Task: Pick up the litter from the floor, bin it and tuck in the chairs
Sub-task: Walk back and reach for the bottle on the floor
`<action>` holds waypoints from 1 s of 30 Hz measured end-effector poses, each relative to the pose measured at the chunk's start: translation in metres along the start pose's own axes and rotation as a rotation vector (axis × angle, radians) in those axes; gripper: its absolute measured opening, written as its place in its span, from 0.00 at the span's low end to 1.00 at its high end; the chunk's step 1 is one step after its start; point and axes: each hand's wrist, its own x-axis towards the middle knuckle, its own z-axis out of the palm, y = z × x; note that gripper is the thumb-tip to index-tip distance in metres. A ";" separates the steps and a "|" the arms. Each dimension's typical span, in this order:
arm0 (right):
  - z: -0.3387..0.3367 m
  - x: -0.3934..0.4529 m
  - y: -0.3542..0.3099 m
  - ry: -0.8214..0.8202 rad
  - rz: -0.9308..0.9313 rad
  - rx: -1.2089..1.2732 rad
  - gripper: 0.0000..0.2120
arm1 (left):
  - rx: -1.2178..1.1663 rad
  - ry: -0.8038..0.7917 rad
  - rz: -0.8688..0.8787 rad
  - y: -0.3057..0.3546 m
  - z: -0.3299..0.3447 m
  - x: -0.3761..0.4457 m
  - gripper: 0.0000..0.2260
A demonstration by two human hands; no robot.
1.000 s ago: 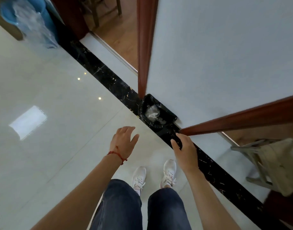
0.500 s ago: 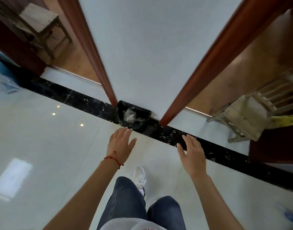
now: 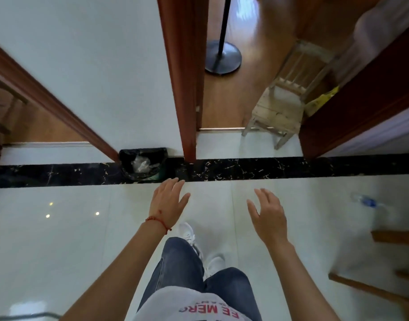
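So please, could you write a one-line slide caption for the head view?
Both empty hands, left and right, hover open before the black-lined bin; a plastic bottle lies on the floor at right.

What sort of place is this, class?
Probably a home hallway: glossy tiled floor, wood-framed doorway opening onto a room with a wooden chair, and a lined bin against the wall.

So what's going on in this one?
A person stands on the tiled floor facing a black-lined bin against the wall, with some clear plastic already inside it. Both hands are empty, fingers spread: left hand, right hand. A plastic bottle lies on the floor to the right, and a pale wooden chair stands in the doorway.
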 end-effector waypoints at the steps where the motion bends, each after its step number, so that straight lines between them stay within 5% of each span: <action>1: -0.004 -0.009 0.009 0.015 0.025 0.004 0.19 | 0.008 -0.007 0.031 0.010 0.003 -0.003 0.21; 19: -0.037 -0.118 0.128 0.277 0.646 0.168 0.20 | 0.141 -0.177 0.748 0.183 0.061 0.015 0.17; 30: -0.043 -0.133 0.139 0.402 0.918 0.248 0.21 | 0.289 -0.376 0.946 0.246 0.084 0.057 0.22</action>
